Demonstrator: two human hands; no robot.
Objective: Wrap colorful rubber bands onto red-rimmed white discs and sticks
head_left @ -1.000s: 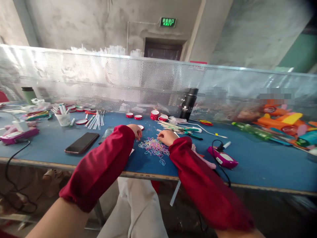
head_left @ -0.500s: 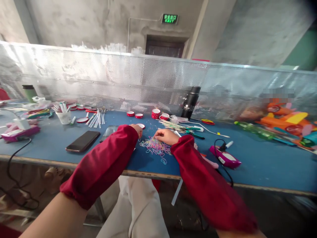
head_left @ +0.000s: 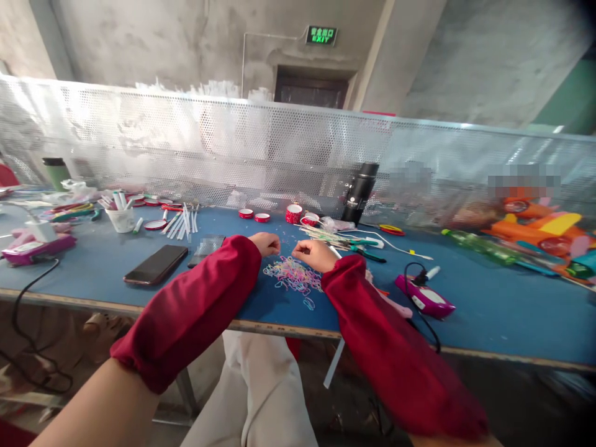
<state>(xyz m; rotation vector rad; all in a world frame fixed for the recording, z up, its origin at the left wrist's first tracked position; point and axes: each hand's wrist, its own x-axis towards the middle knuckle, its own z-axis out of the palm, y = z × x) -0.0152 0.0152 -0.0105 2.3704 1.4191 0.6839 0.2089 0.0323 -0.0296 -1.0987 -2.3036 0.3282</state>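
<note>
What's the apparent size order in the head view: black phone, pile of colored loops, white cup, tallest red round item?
1. Black phone and pile of colored loops: too alike to rank
2. White cup
3. Tallest red round item

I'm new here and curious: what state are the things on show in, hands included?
Left hand: fingers curled, contents unclear
Right hand: fingertips pinched, contents unclear
Multicoloured bands: loosely heaped
Smartphone: lying flat, screen dark
White cup: upright, holding markers
Black flask: standing, capped
Green flask: standing, capped
Exit sign: lit
</note>
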